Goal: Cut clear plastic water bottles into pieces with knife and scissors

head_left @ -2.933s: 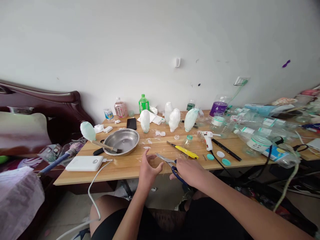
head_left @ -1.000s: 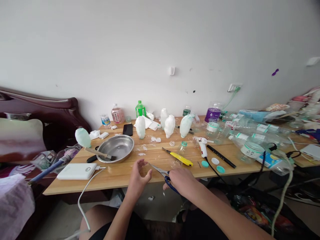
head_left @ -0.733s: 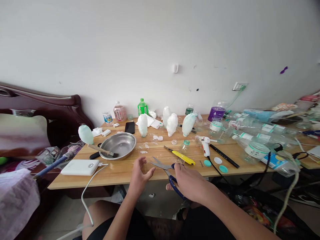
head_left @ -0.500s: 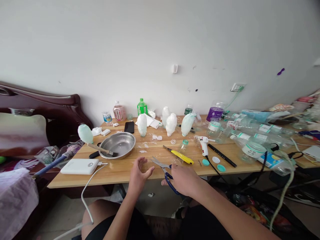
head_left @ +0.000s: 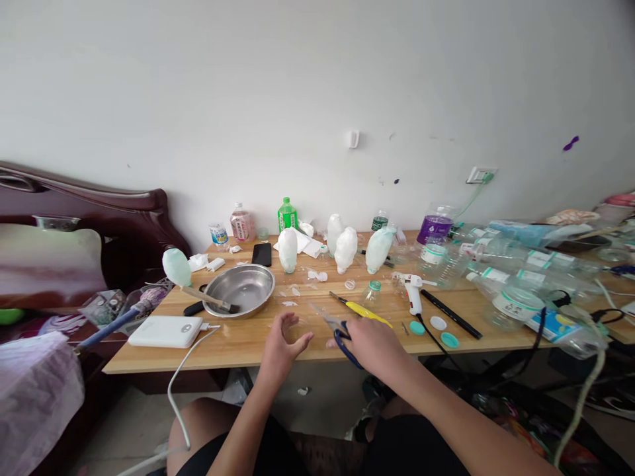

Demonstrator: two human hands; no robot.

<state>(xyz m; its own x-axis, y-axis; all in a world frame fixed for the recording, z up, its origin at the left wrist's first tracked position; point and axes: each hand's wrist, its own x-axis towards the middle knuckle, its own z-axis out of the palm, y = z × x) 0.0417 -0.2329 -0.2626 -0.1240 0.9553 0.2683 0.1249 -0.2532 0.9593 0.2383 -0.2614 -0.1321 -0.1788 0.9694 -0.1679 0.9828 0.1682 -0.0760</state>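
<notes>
My right hand (head_left: 373, 344) grips a pair of scissors (head_left: 342, 336) by the dark blue handles, blades pointing up and left over the table's front edge. To its left, my left hand (head_left: 284, 345) is curved with thumb and fingers apart, and I see nothing solid between them. A yellow utility knife (head_left: 368, 312) lies just beyond my right hand. Behind it stands a cut clear bottle top with a green cap (head_left: 373, 291). Clear and white plastic scraps (head_left: 317, 275) are scattered beyond the hands.
White-coated, bulb-shaped pieces (head_left: 346, 248) stand at the back. On the left are a metal bowl (head_left: 243, 289) with a brush (head_left: 213, 301) and a white power bank (head_left: 166, 330). A hot glue gun (head_left: 413, 294), a black stick (head_left: 451, 314) and clear bottles (head_left: 513, 303) are on the right.
The view has shifted slightly, so the table things appear further right. The scissors have moved a little away from my left hand and their blades look closer together.
</notes>
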